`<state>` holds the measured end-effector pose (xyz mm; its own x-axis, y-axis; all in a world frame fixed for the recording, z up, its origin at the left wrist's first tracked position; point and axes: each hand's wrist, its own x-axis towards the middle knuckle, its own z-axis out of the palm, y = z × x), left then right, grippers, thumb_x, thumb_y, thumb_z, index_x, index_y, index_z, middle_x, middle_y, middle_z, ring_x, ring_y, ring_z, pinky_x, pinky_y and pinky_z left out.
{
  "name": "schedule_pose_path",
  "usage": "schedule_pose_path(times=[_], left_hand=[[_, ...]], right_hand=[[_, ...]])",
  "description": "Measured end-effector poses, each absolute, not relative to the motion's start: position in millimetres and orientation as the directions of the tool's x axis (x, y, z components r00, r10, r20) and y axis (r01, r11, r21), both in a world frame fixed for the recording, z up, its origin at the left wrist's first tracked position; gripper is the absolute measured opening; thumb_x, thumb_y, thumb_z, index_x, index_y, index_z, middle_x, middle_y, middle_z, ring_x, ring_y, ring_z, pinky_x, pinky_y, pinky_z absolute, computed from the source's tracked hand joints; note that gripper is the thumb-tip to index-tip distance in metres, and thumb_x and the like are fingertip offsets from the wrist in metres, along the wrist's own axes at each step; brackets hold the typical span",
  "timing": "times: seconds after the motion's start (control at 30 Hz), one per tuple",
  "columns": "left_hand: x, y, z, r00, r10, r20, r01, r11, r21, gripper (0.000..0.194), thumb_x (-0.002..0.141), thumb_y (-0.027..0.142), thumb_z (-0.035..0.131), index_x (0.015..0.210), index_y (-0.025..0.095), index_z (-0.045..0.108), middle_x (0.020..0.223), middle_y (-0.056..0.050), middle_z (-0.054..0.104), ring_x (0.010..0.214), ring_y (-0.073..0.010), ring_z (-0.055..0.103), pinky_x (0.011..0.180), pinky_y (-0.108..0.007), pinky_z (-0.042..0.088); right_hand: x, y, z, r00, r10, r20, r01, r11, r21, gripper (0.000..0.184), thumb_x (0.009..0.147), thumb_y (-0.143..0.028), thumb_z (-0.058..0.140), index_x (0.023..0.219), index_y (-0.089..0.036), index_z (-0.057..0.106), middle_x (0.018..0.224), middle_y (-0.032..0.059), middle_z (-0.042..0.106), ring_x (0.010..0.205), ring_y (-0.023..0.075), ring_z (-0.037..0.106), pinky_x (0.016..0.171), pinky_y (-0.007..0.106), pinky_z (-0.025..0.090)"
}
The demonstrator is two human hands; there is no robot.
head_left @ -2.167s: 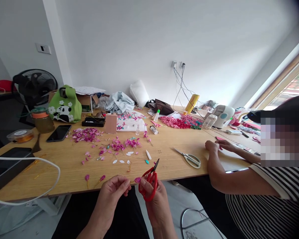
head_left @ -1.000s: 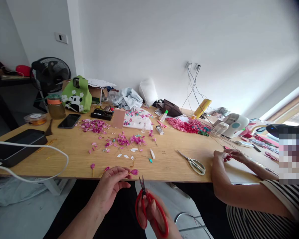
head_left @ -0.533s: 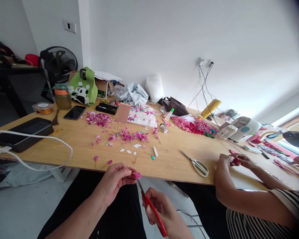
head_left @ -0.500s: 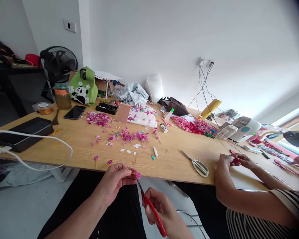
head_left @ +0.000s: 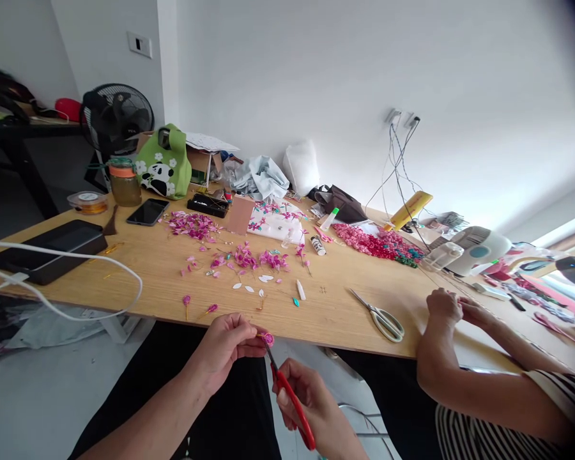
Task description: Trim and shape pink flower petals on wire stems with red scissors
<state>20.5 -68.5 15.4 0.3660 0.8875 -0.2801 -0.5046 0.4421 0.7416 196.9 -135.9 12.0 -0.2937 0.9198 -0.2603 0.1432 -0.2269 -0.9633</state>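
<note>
Between thumb and fingers, my left hand [head_left: 232, 348] pinches the thin stem of a small magenta flower [head_left: 269, 339] at the table's front edge. My right hand [head_left: 306, 399] is closed round the red handles of a pair of scissors [head_left: 292, 406]. The dark blade tips touch or nearly touch the flower's lower side; whether they cut into it I cannot tell. Two similar finished-looking flowers, one upright in view [head_left: 186, 300] and one slanted [head_left: 212, 308], lie on the table to the left of my hands.
On the wooden table [head_left: 148, 281] lie loose magenta petals [head_left: 244, 255], white leaf shapes [head_left: 250, 289], a white tube [head_left: 301, 291] and larger scissors [head_left: 386, 322]. A co-worker's hands [head_left: 448, 310] work at the right. A white cable [head_left: 124, 262] loops across the left.
The whole view has shifted slightly. The scissors' tips have come up closer against the flower. The co-worker's hands have moved a little.
</note>
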Motion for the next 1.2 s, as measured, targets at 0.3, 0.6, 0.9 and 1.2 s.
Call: schedule_pose_path(times=[0.3, 0.6, 0.9, 1.2], left_hand=[[21.2, -68.8, 15.6, 0.370, 0.884, -0.286, -0.501, 0.450, 0.740, 0.021, 0.068, 0.020, 0.070, 0.058, 0.015, 0.053, 0.074, -0.011, 0.074, 0.068, -0.0207, 0.070, 0.065, -0.030, 0.054], [22.7, -68.4, 14.5, 0.358, 0.885, -0.298, -0.496, 0.451, 0.742, 0.022, 0.067, 0.021, 0.070, 0.059, 0.015, 0.051, 0.076, -0.013, 0.074, 0.070, -0.0213, 0.070, 0.066, -0.031, 0.054], [23.3, -68.4, 15.6, 0.349, 0.886, -0.305, -0.490, 0.450, 0.746, 0.022, 0.065, 0.023, 0.072, 0.059, 0.014, 0.053, 0.077, -0.013, 0.074, 0.071, -0.0223, 0.070, 0.066, -0.031, 0.054], [23.8, -69.4, 14.7, 0.348, 0.891, -0.291, -0.483, 0.437, 0.759, 0.022, 0.066, 0.023, 0.072, 0.060, 0.014, 0.053, 0.077, -0.013, 0.074, 0.071, -0.0214, 0.070, 0.066, -0.031, 0.054]], right_hand=[[193.5, -134.2, 10.3, -0.282, 0.927, -0.249, 0.101, -0.229, -0.968, 0.044, 0.077, -0.057, 0.066, 0.073, -0.018, 0.046, 0.054, -0.0062, 0.045, 0.045, 0.0061, 0.036, 0.043, 0.019, 0.025], [193.8, -131.8, 6.2, -0.271, 0.927, -0.259, 0.071, -0.249, -0.966, 0.051, 0.072, -0.062, 0.068, 0.072, -0.017, 0.045, 0.052, -0.0076, 0.043, 0.041, 0.0037, 0.035, 0.038, 0.015, 0.023], [195.4, -131.1, 1.4, -0.266, 0.928, -0.262, 0.059, -0.256, -0.965, 0.054, 0.069, -0.064, 0.070, 0.073, -0.016, 0.046, 0.053, -0.0083, 0.042, 0.040, 0.0024, 0.035, 0.036, 0.013, 0.024], [194.4, -132.0, 6.9, -0.254, 0.930, -0.265, 0.012, -0.271, -0.963, 0.050, 0.066, -0.054, 0.078, 0.068, -0.017, 0.045, 0.048, -0.0090, 0.042, 0.037, 0.0023, 0.033, 0.036, 0.014, 0.025]])
